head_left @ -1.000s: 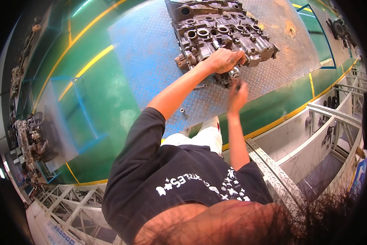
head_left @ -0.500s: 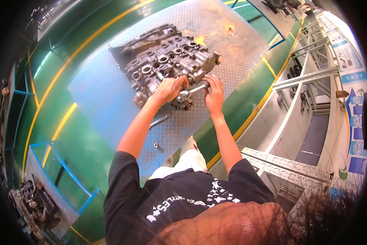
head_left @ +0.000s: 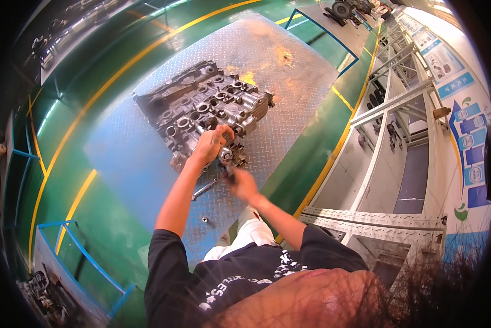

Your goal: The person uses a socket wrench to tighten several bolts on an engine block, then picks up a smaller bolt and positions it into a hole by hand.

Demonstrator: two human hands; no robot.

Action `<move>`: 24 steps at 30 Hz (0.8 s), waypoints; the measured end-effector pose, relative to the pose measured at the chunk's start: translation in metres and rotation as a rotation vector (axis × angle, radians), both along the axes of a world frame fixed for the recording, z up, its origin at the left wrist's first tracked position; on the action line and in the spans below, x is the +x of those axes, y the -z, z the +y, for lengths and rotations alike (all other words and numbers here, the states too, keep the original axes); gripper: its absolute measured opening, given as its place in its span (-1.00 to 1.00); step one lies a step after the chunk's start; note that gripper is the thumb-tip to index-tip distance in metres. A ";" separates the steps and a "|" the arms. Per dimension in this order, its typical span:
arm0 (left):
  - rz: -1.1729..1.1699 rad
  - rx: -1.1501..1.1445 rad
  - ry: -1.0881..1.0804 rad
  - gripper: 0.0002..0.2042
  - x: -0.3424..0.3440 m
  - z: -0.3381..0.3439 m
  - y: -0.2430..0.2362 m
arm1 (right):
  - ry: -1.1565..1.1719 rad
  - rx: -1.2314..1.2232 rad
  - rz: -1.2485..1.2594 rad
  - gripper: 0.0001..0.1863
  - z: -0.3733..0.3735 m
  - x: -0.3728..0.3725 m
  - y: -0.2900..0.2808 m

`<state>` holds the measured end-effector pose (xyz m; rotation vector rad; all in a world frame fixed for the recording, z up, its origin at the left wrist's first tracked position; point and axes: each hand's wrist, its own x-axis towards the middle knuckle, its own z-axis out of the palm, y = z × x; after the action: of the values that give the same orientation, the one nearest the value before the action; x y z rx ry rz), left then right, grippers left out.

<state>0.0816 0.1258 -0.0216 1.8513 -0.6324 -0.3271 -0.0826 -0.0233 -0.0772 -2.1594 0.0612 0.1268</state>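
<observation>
A metal cylinder head (head_left: 215, 104) with several round openings lies on a blue tread-plate table (head_left: 114, 128). At its near side, my left hand (head_left: 210, 145) is closed with bent fingers beside the round head of a ratchet wrench (head_left: 225, 155); what its fingers hold is hidden. My right hand (head_left: 243, 185), slightly blurred, is wrapped round the ratchet's dark handle, which points back toward me. Behind the ratchet, a smaller metal part (head_left: 239, 156) partly shows. A combination wrench (head_left: 205, 189) lies on the plate below my left wrist, with a small metal socket (head_left: 204, 220) nearer me.
Blue tube rails (head_left: 92, 257) stand at the lower left and a blue frame (head_left: 348, 64) at the far right corner. A white metal rack (head_left: 374, 158) runs along the right, past a yellow floor line (head_left: 333, 164). More engine parts (head_left: 43, 298) sit at lower left.
My right hand has swung the ratchet handle from the right round toward me. My left hand stays by the ratchet head. The view has shifted slightly.
</observation>
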 end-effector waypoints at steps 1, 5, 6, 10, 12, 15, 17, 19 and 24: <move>-0.044 -0.003 0.001 -0.13 0.001 -0.003 0.008 | 0.014 -0.131 -0.180 -0.75 -0.026 0.010 0.000; 0.037 0.085 0.025 -0.04 -0.006 -0.014 -0.014 | 0.220 -0.495 -0.606 -0.65 -0.082 0.078 -0.044; 0.062 0.026 -0.022 -0.05 -0.005 -0.012 -0.010 | 0.218 -0.523 -0.719 -0.63 -0.080 0.092 -0.067; 0.044 -0.015 -0.078 -0.07 0.002 -0.005 0.004 | 0.285 -0.550 -0.774 -0.65 -0.064 0.079 -0.062; 0.014 0.039 -0.067 -0.05 -0.005 -0.007 -0.014 | 0.380 -0.372 -0.468 -0.70 -0.048 0.041 -0.022; -0.037 0.124 0.024 -0.10 -0.007 -0.015 -0.011 | 0.199 -0.151 -0.169 -0.59 0.006 -0.023 0.040; -0.051 0.095 0.012 -0.10 -0.005 -0.011 -0.011 | 0.145 0.055 -0.104 -0.51 0.042 -0.029 0.044; -0.057 0.072 -0.005 -0.10 -0.004 -0.006 -0.006 | 0.019 0.167 -0.035 -0.41 0.065 -0.031 0.025; -0.024 0.132 0.022 -0.19 -0.007 -0.009 -0.013 | 0.014 -0.356 -0.293 -0.72 -0.065 0.028 0.022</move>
<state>0.0745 0.1173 -0.0086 1.9782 -0.6611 -0.3690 -0.0549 -0.0881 -0.0992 -2.5094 -0.0754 -0.2258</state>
